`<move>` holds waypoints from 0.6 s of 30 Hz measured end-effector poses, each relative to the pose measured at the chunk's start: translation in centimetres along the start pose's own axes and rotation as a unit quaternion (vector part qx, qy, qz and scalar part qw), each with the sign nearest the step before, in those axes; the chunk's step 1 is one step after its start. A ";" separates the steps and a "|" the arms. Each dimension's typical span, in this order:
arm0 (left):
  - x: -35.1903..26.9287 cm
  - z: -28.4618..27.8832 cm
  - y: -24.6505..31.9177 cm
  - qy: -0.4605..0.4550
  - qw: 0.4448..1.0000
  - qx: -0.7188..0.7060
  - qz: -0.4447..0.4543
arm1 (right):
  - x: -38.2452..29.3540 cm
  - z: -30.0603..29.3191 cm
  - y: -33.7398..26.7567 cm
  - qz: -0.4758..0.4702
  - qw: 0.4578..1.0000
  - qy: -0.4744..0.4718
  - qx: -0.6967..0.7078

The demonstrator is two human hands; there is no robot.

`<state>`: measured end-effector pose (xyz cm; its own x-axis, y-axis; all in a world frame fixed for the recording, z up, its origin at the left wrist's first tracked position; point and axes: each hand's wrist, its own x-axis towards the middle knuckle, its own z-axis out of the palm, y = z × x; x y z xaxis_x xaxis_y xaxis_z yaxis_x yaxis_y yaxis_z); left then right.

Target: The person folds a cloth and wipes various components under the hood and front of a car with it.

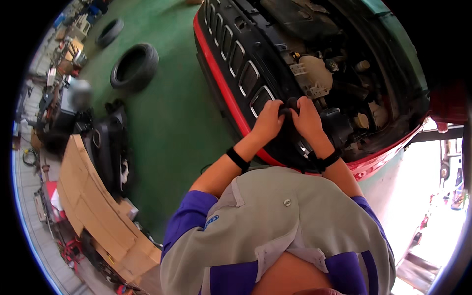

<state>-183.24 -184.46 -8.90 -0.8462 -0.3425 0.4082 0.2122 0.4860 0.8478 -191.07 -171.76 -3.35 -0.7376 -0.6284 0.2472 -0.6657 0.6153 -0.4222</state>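
A red car with its engine bay exposed stands before me. Both my hands are at the front edge of the bay, behind the chrome-rimmed grille [249,79]. My left hand [271,120] and my right hand [306,118] have their fingers curled around a small black part [291,105] between them; what it is cannot be told. Under my right hand lies the headlight area [304,147], partly covered. Just beyond my hands sits a yellowed plastic coolant reservoir [316,72]. The red bumper strip [225,90] runs along the car's front.
Two tyres, one near [134,67] and one farther off [110,32], lie on the green floor [173,110]. A flattened cardboard box [99,214] and black plastic car parts [108,147] are at the left, beside a cluttered wall.
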 end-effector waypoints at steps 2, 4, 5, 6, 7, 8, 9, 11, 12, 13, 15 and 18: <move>0.8 0.3 0.6 0.021 0.999 0.021 0.013 | 0.6 0.0 -0.3 0.015 1.000 0.005 -0.009; 1.3 0.4 1.4 0.011 0.999 0.052 0.005 | 1.3 0.6 -0.4 -0.003 0.998 -0.018 -0.066; 1.7 0.2 1.6 0.013 0.997 0.079 -0.013 | 1.6 1.0 -0.5 -0.001 0.998 -0.011 -0.062; 2.1 0.0 1.4 0.009 0.996 0.084 -0.007 | 1.8 1.5 -0.7 -0.001 0.995 -0.020 -0.093; 2.5 -0.1 1.0 0.013 0.994 0.107 0.003 | 2.1 2.0 -0.9 0.000 0.992 -0.031 -0.123; 2.6 -0.3 0.5 0.019 0.991 0.129 0.010 | 2.4 2.4 -1.3 0.000 0.993 -0.028 -0.119; 2.8 -0.5 0.0 0.013 0.988 0.155 0.007 | 2.6 2.9 -1.9 -0.012 0.988 -0.021 -0.153; 3.8 -1.2 -0.9 0.001 0.988 0.153 0.010 | 3.4 3.5 -2.9 -0.020 0.979 -0.023 -0.200; 4.4 -1.6 -1.3 -0.008 0.989 0.148 0.012 | 4.1 3.8 -3.2 -0.018 0.980 -0.021 -0.195; 5.0 -1.9 -1.6 -0.006 0.988 0.157 0.004 | 4.8 4.1 -3.3 -0.005 0.983 -0.023 -0.182; 6.8 -2.9 -1.8 0.001 0.987 0.162 -0.010 | 6.1 4.5 -3.5 0.008 0.987 -0.021 -0.161; 8.3 -3.3 -1.9 0.026 0.986 0.160 -0.030 | 7.0 4.3 -3.7 0.033 0.988 -0.016 -0.153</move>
<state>-189.04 -190.88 -5.96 -0.8245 -0.4150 0.3846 -0.0089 0.6892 0.7246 -193.28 -180.51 -3.85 -0.7796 -0.5943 0.1977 -0.6233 0.7672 -0.1514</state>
